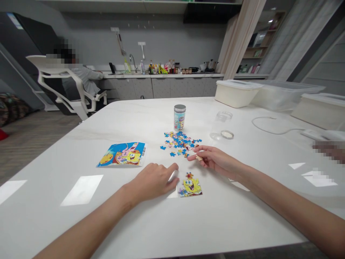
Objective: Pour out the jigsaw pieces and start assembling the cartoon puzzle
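My right hand (pixel 215 160) pinches a tan puzzle piece (pixel 198 158) between thumb and fingers, just in front of the loose pile. My left hand (pixel 156 180) rests on the table with thumb and index finger apart, nothing visible between them. Beside its fingertips lies a joined part of the jigsaw (pixel 191 187), showing a yellow cartoon face. Blue, pink and yellow loose puzzle pieces (pixel 180 141) are scattered beyond both hands. To the left is a picture card (pixel 122 154) with the same yellow character.
A tin with a silver lid (pixel 179 118) stands behind the pile. A clear jar (pixel 221 124) and a round metal lid (pixel 227 134) are at its right. Lidded boxes (pixel 237 93) and a cable (pixel 272 132) occupy the right side. Another person (pixel 87 79) sits far left.
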Motion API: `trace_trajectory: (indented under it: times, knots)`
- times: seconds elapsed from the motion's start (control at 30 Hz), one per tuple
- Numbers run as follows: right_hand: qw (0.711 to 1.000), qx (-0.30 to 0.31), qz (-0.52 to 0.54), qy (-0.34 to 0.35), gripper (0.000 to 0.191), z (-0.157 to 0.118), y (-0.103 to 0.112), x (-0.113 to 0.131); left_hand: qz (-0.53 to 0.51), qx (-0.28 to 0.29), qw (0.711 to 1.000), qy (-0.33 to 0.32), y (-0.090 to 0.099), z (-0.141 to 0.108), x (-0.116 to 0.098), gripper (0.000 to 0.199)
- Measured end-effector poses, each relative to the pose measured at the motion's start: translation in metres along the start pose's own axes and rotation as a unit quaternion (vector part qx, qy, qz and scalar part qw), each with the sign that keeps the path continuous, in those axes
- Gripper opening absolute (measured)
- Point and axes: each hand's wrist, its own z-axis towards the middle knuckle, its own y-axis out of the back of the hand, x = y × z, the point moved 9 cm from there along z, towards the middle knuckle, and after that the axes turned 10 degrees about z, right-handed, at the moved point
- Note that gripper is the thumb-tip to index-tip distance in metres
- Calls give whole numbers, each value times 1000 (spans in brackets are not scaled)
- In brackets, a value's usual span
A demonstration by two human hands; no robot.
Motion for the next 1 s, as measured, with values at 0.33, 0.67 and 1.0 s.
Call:
trace_trajectory:
  times: [0.33,0.67,1.0]
  knots:
    - [996,85,-18,9,21,-5,-21,0,1,-27,1000,-1,1,0,0,28]
    - [982,120,-115,84,27,-9,-35,3,-43,-115,992,-6,9,-2,-9,34]
    - [957,116,-200,174,18,-16,-47,6,-397,-92,907,109,6,3,15,22]
